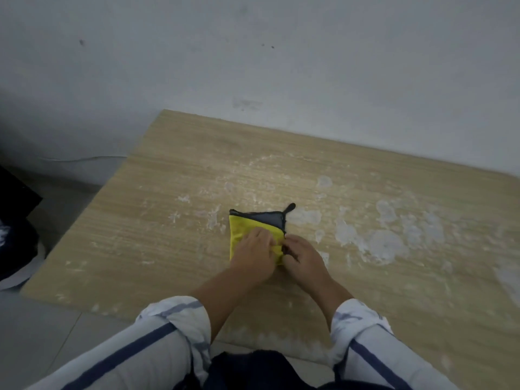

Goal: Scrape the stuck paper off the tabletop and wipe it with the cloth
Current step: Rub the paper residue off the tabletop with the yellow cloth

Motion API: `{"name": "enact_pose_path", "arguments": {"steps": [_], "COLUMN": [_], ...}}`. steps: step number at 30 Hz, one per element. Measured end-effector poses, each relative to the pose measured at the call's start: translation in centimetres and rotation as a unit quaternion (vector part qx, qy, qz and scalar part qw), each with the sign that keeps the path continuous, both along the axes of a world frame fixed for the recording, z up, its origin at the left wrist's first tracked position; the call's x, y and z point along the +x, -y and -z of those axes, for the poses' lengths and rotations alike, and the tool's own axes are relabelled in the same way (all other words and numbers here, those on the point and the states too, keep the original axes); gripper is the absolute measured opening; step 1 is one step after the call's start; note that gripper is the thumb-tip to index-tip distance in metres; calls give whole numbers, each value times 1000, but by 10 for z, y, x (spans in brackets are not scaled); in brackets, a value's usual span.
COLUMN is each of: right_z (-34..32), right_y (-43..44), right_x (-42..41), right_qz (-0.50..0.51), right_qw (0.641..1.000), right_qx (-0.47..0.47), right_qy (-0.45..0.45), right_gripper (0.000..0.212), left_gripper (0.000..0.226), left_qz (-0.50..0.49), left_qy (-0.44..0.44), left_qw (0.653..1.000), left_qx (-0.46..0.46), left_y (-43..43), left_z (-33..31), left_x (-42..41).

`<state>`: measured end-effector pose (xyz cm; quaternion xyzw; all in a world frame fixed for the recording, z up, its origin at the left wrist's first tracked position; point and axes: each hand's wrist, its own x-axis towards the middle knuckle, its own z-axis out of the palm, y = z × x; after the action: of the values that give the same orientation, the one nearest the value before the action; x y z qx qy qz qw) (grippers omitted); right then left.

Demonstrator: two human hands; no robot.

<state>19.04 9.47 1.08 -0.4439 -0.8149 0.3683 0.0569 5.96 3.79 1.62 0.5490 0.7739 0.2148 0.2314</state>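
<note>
Yellow cloth (242,229) lies mid-tabletop (140,235), just left of white paper residue (385,244). L hand (254,256) presses flat on its near part; R hand (303,257) pinches its right edge.

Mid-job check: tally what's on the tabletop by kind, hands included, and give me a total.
Yellow-and-grey cloth: 1
Hands: 2, the left hand and right hand, both at the cloth
Patches of stuck paper: many, too smeared to count
Total: 3 countable things on the tabletop
</note>
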Motion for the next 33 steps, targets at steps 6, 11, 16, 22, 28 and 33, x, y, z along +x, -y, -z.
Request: {"name": "enact_pose_path", "arguments": {"steps": [6,11,16,22,28,33], "right_z": [12,34,37,48,42,36], "right_y": [-18,-31,-33,-36,-35,-40], "right_x": [34,52,68,82,81,65], "right_qz": [102,106,143,150,151,168], "right_qw": [991,981,966,961,964,970], "right_qx": [88,126,164,181,165,143], "right_qy": [9,99,136,148,144,104], "right_gripper": [55,45,47,47,47,44], "left_gripper": [90,53,54,69,48,47], "left_qz": [62,-53,-68,200,-65,-102], "left_qy": [-123,-88,-40,-180,-167,-86], "left_qw": [980,993,997,958,980,991], "left_qx": [-144,-67,24,-97,-86,2], "left_y": [2,4,-11,-4,-8,-4], "left_z": [32,30,19,40,38,21], "left_x": [10,7,26,70,-14,12]}}
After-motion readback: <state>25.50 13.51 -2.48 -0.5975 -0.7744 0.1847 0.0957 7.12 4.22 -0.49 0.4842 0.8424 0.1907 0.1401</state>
